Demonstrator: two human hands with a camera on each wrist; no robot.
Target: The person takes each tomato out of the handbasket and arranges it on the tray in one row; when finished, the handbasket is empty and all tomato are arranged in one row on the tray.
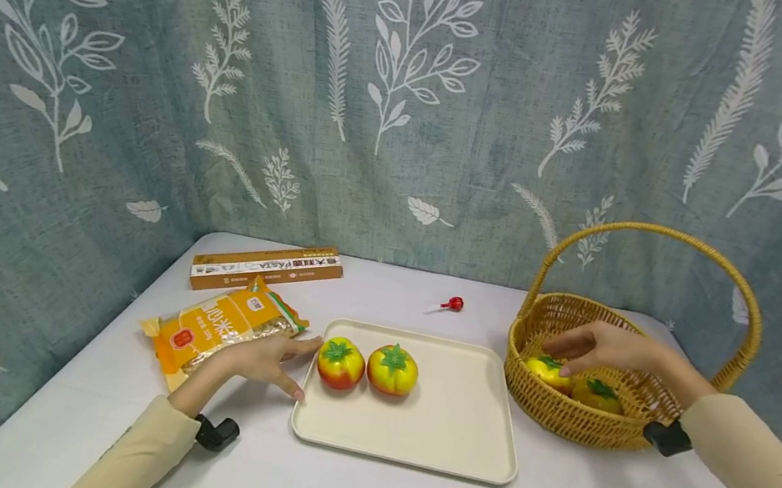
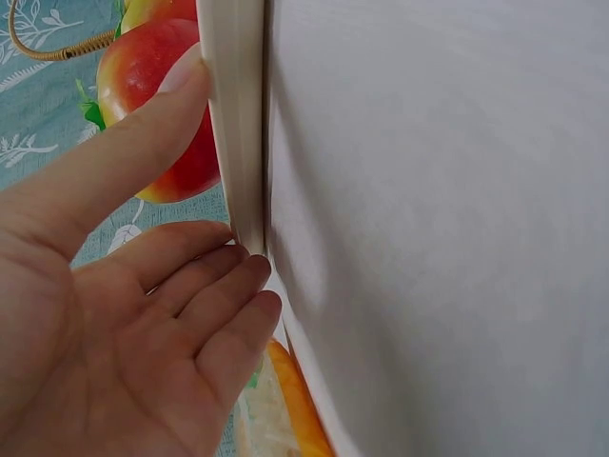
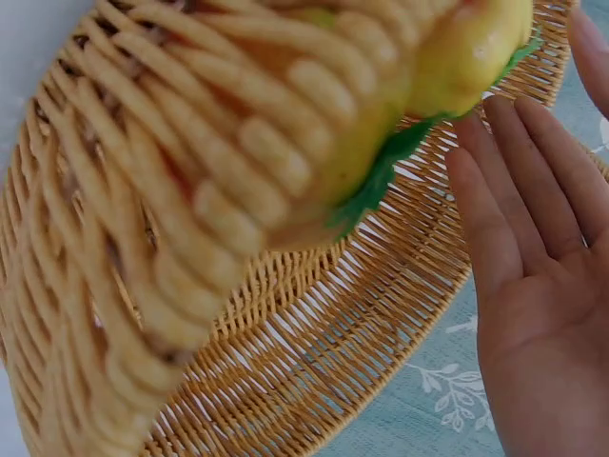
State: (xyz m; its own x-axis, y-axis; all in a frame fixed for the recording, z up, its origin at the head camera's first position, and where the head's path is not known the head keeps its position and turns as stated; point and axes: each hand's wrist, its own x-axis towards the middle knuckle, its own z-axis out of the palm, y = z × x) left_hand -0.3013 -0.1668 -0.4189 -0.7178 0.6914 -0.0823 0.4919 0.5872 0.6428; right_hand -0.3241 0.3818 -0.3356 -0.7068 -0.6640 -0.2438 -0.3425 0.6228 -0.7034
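Two yellow-and-red tomato-shaped fruits with green leafy tops lie at the left end of a cream tray (image 1: 442, 412): a redder one (image 1: 341, 365) and a yellower one (image 1: 392, 371). My left hand (image 1: 266, 360) is at the tray's left edge, its thumb on the rim and its extended fingertips right at the tray's side in the left wrist view. Inside a wicker basket (image 1: 576, 424) two more such fruits lie, a left one (image 1: 550, 372) and a right one (image 1: 598, 395). My right hand (image 1: 606, 348) reaches over the basket, fingers extended around the left fruit.
A tall handle (image 1: 655, 228) arches over the basket. Left of the tray lies an orange-labelled food bag (image 1: 219, 328), with a long pasta box (image 1: 266, 267) behind it. Behind the tray lies a red lollipop (image 1: 455, 303). A patterned curtain (image 1: 411, 112) hangs behind the table.
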